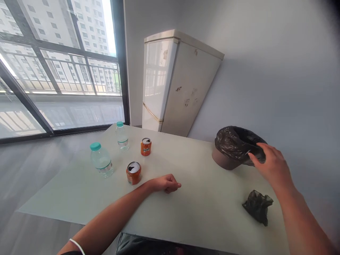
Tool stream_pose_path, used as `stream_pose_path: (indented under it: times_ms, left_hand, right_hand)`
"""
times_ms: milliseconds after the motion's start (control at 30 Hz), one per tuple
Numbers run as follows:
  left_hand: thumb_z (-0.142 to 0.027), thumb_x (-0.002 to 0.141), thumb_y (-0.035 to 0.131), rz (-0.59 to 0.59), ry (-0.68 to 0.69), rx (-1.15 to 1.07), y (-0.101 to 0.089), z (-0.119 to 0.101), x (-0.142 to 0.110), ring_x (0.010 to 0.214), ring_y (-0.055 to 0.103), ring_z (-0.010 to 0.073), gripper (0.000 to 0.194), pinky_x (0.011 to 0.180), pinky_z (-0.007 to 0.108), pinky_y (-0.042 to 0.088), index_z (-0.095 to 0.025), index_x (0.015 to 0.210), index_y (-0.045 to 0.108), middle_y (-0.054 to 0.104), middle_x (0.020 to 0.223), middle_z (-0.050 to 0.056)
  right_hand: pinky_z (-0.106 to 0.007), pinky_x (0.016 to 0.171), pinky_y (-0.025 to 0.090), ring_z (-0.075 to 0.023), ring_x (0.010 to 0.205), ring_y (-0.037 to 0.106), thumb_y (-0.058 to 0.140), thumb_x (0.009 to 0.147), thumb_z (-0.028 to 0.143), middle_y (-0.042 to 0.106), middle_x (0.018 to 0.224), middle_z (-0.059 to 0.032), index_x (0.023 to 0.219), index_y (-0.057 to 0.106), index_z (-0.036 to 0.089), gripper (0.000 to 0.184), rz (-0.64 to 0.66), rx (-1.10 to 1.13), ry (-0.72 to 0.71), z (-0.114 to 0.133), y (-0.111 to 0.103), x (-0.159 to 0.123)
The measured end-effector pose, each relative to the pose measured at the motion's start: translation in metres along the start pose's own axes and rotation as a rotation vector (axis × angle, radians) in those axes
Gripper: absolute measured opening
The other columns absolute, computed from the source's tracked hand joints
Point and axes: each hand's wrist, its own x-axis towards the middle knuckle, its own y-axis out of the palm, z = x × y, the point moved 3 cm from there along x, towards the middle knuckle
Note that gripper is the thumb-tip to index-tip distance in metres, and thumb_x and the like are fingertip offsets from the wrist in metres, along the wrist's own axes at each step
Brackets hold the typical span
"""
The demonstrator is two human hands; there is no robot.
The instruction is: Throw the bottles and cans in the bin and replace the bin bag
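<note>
My left hand point(167, 183) rests on the table, fingers curled into a fist with nothing showing in it. Just left of it is an orange soda can point(134, 173), with a second orange can point(146, 147) farther back. At the right, my right hand point(275, 163) is over the near rim of a brownish bin point(225, 161). Its thumb and fingers are apart and nothing shows between them; whether they touch the black liner bag point(230, 143) I cannot tell. A crumpled black plastic bag point(257, 207) lies on the table below that hand.
Two clear plastic bottles with teal caps, one nearer point(102, 161) and one farther point(122, 138), stand upright left of the cans. The pale table point(196, 212) ends near my body. Behind it are a white refrigerator point(183, 81), a wall and a large window point(61, 67).
</note>
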Motion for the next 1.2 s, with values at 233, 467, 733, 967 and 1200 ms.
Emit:
stream_pose_path:
  times_ms: [233, 467, 733, 967, 1200]
  left_hand:
    - [-0.058, 0.101, 0.046, -0.110, 0.196, 0.564, 0.018, -0.021, -0.003, 0.054, 0.021, 0.0113, 0.058, 0.055, 0.032, 0.020, -0.024, 0.060, 0.024, 0.025, 0.057, -0.004]
    - [-0.036, 0.097, 0.046, -0.282, 0.877, 1.139, 0.101, -0.099, -0.022, 0.048, 0.043, 0.0149, 0.025, 0.052, 0.034, 0.037, -0.026, 0.074, 0.047, 0.046, 0.055, -0.001]
    - [-0.025, 0.096, 0.051, -0.716, 1.179, 1.276, 0.130, -0.116, -0.062, 0.039, 0.036, 0.0123, 0.021, 0.045, 0.034, 0.024, -0.025, 0.076, 0.048, 0.035, 0.048, -0.007]
    - [-0.019, 0.101, 0.045, -1.695, 0.680, 1.233, 0.051, -0.086, -0.141, 0.058, 0.054, 0.0137, 0.015, 0.058, 0.028, 0.042, -0.021, 0.092, 0.056, 0.061, 0.072, 0.002]
    - [-0.042, 0.092, 0.062, -2.286, 0.445, 1.188, 0.004, -0.088, -0.213, 0.104, 0.056, 0.0254, 0.037, 0.085, 0.039, 0.048, -0.016, 0.116, 0.053, 0.057, 0.113, 0.013]
  right_hand:
    - [-0.040, 0.077, 0.042, -0.0289, 0.083, 0.065, 0.060, 0.095, 0.042, 0.075, 0.094, -0.0205, 0.118, 0.074, 0.010, 0.042, 0.393, -0.034, 0.191, -0.016, 0.055, 0.046]
    - [-0.037, 0.070, 0.046, -0.0290, 0.080, 0.070, 0.062, 0.092, 0.045, 0.077, 0.093, -0.0154, 0.112, 0.077, 0.016, 0.038, 0.259, 0.131, 0.040, 0.080, 0.032, 0.020]
    - [-0.040, 0.082, 0.054, -0.0254, 0.085, 0.071, 0.053, 0.100, 0.038, 0.078, 0.101, -0.0083, 0.109, 0.072, 0.019, 0.028, 0.138, 0.407, -0.225, 0.220, -0.023, -0.013]
    - [-0.038, 0.081, 0.056, -0.0228, 0.084, 0.070, 0.055, 0.103, 0.031, 0.076, 0.094, -0.0061, 0.116, 0.067, 0.019, 0.022, 0.108, 0.526, -0.385, 0.273, -0.039, -0.018]
    - [-0.043, 0.099, 0.052, -0.0259, 0.105, 0.067, 0.068, 0.097, 0.033, 0.071, 0.113, -0.0077, 0.123, 0.063, 0.024, 0.028, -0.085, 0.579, -0.333, 0.256, -0.088, -0.028]
